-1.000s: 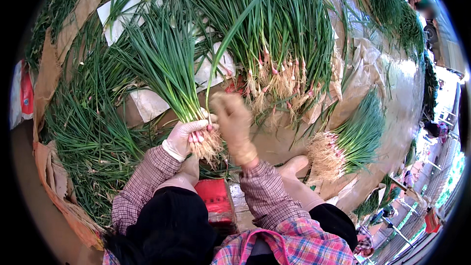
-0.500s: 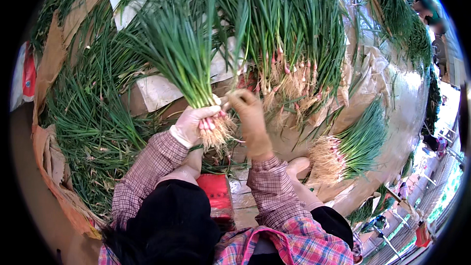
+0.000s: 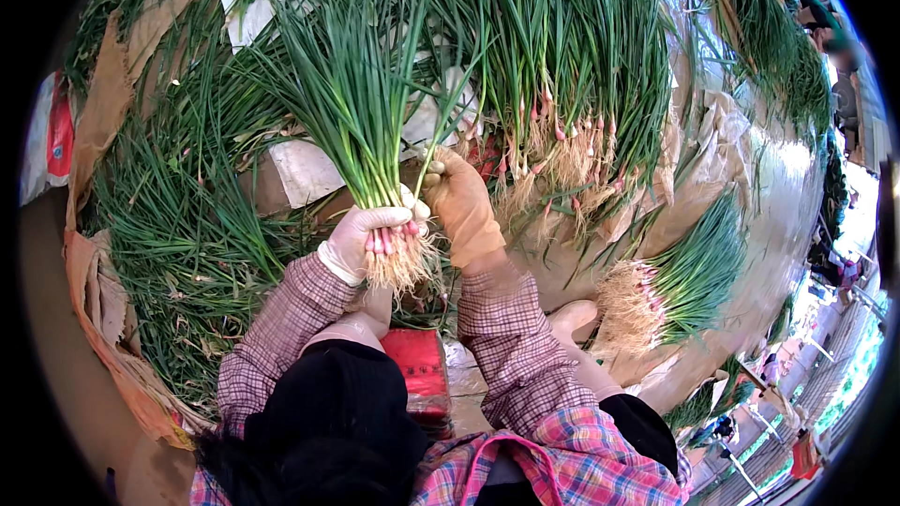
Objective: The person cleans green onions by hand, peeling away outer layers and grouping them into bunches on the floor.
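My left hand (image 3: 361, 239), in a pale glove, is wrapped round a bunch of spring onions (image 3: 361, 131) just above their pink bulbs. The green leaves fan upward and the pale roots hang below the fist. Close on its right, my right hand (image 3: 461, 201), in a tan glove, pinches a single spring onion stalk (image 3: 433, 155) against the bunch's side. The lower end of that stalk is hidden by the fingers. Beyond my right hand lies a big heap of spring onions (image 3: 572, 47), their pink bulbs and roots toward me.
At right lies a neat spring onion bundle (image 3: 670, 286), roots toward my leg. Loose green leaves (image 3: 178, 215) cover the left side, bordered by brown sacking (image 3: 94, 290). A red package (image 3: 417, 370) sits between my legs. People and more greens show at the far right.
My right hand has turned more upright and shifted slightly left, up against the bunch, with a stalk in its fingers. The left hand keeps its grip and has moved slightly left.
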A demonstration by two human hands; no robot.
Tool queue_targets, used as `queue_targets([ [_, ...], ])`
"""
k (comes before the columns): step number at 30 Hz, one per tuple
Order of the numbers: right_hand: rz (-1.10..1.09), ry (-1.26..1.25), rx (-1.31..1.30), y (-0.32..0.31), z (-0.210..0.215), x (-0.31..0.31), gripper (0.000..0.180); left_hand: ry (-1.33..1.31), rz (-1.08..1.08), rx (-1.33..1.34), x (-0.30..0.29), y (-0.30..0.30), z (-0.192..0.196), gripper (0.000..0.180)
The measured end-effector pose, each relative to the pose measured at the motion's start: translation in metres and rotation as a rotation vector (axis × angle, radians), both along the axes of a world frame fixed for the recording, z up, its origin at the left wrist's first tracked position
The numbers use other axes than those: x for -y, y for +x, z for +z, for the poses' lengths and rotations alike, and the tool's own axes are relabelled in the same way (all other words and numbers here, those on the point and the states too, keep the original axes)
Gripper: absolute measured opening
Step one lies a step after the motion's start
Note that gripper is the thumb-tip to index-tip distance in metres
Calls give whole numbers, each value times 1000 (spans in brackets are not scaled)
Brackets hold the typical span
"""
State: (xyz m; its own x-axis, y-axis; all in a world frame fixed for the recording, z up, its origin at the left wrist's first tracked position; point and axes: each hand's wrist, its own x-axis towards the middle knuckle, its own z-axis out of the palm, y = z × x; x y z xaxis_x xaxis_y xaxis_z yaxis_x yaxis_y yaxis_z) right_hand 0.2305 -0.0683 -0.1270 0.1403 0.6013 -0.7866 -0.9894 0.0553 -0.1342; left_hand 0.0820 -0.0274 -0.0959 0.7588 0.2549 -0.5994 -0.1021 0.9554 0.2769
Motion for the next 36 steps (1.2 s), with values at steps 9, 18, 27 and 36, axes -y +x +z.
queue_targets([
  [9,696,-224,1174,20,3,19,11,-95,154,236,-2,-25,6,21],
  [18,557,-572,1729,63,-13,-30,18,239,-26,-119,-18,-15,13,29],
  [27,316,-192,932,-17,12,3,14,46,-37,-263,-5,-8,9,23],
  [36,1298,-507,1643,2,-14,-13,22,212,346,-39,-61,-65,31,40],
])
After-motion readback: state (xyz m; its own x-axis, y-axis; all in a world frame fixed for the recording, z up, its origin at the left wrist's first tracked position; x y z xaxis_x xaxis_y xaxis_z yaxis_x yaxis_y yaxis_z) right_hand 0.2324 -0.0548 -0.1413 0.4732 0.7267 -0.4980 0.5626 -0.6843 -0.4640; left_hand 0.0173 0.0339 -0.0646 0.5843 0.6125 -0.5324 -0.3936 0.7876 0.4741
